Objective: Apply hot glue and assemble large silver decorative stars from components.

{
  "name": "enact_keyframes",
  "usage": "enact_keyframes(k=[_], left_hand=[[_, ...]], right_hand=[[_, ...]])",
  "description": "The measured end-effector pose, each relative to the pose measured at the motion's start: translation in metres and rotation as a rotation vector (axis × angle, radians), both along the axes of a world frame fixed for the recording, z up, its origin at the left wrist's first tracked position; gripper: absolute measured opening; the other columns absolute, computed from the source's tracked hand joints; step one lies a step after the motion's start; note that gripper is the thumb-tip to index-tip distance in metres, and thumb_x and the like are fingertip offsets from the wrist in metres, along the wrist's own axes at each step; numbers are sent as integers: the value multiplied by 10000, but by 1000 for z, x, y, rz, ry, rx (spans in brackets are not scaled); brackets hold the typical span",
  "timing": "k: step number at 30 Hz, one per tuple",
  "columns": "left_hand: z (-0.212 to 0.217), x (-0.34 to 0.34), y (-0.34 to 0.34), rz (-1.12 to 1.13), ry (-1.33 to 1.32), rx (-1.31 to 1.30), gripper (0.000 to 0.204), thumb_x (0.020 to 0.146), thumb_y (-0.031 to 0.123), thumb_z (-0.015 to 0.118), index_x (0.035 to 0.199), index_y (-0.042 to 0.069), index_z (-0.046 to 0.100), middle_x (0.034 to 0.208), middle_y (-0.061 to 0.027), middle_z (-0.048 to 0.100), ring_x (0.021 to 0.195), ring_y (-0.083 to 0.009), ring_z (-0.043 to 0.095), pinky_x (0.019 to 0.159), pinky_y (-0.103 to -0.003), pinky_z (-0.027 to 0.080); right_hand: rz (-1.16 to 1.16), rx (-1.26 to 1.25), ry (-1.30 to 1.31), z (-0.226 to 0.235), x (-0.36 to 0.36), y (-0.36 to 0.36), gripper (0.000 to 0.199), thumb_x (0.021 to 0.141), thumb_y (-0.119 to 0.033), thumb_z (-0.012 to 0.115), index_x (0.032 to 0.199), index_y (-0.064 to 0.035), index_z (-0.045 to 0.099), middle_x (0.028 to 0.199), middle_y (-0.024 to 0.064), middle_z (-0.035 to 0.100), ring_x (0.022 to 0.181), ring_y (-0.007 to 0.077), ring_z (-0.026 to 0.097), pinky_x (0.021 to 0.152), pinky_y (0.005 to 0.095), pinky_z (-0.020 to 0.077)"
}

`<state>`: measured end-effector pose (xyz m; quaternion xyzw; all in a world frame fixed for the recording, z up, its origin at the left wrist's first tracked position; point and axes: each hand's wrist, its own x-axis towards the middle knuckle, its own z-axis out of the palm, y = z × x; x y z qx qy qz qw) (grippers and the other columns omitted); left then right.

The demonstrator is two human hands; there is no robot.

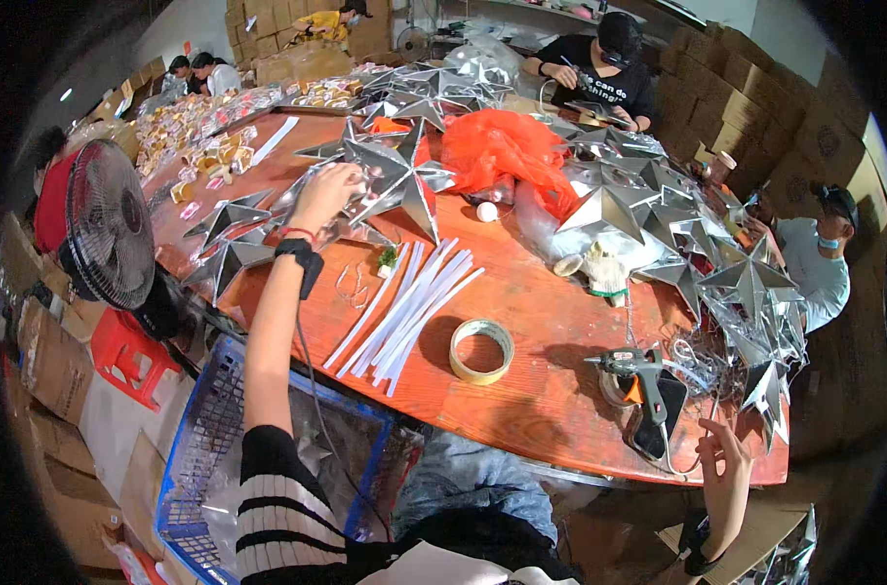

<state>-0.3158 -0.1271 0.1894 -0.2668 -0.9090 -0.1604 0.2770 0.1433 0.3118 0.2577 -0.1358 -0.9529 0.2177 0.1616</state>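
Observation:
My left hand (328, 200) is stretched over the table, its fingers closed on the near side of a large silver star (402, 174) with folded points. More silver stars (231, 255) lie to the left of that wrist. Close to the table's right front edge is my right hand (724, 453), its fingers apart and nothing in them. The nearest things to it are a glue gun (640, 375) with a dark body and orange trigger, and a dark phone (658, 414). White glue sticks (404, 317) lie in a bundle before me, next to a tape roll (481, 352).
Red plastic film (512, 161) is heaped at mid-table, with a work glove (604, 268) to its right. Stars pile along the right edge. A black fan (112, 219), a red stool (131, 359) and a blue crate (204, 458) stand left. Co-workers sit across and to the right.

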Motion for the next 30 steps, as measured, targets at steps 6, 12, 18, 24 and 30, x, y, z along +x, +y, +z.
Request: enact_keyframes(k=[6, 12, 18, 24, 30], left_hand=[[48, 40, -43, -85, -98, 338, 211, 849, 114, 503, 1048, 45, 512, 871, -135, 579, 799, -211, 584, 702, -320, 445], [122, 160, -40, -16, 47, 523, 171, 900, 98, 488, 1018, -26, 504, 1046, -96, 566, 868, -97, 516, 747, -228, 408], [78, 231, 24, -17, -39, 768, 162, 813, 80, 551, 919, -42, 530, 1006, -213, 494, 903, -318, 505, 768, -378, 428], [65, 285, 122, -896, -752, 1039, 402, 934, 354, 353, 1102, -7, 409, 1159, -215, 475, 1107, -273, 457, 963, -382, 327], [64, 298, 184, -1055, -1059, 805, 665, 852, 477, 475, 1277, 3, 281, 1196, -171, 439, 1051, -250, 489, 859, -362, 422]], right_hand=[[-60, -14, 40, 2, 11, -2, 237, 806, 21, 494, 1028, -16, 568, 697, 97, 568, 603, 157, 547, 571, 275, 438], [41, -15, 76, 9, -5, -27, 228, 808, 6, 498, 1029, 1, 559, 797, 145, 553, 672, 243, 550, 609, 317, 439], [303, 38, 228, -2, -31, -63, 687, 629, -36, 710, 1254, -73, 428, 1198, 143, 433, 1060, 303, 457, 880, 363, 393], [328, 181, 307, -1, -15, -59, 828, 578, -151, 752, 1310, -98, 369, 1295, 149, 345, 1159, 340, 377, 961, 417, 347], [319, 55, 129, -24, 32, -36, 742, 631, -157, 711, 1281, -72, 363, 823, 54, 489, 774, 229, 549, 674, 338, 452]])
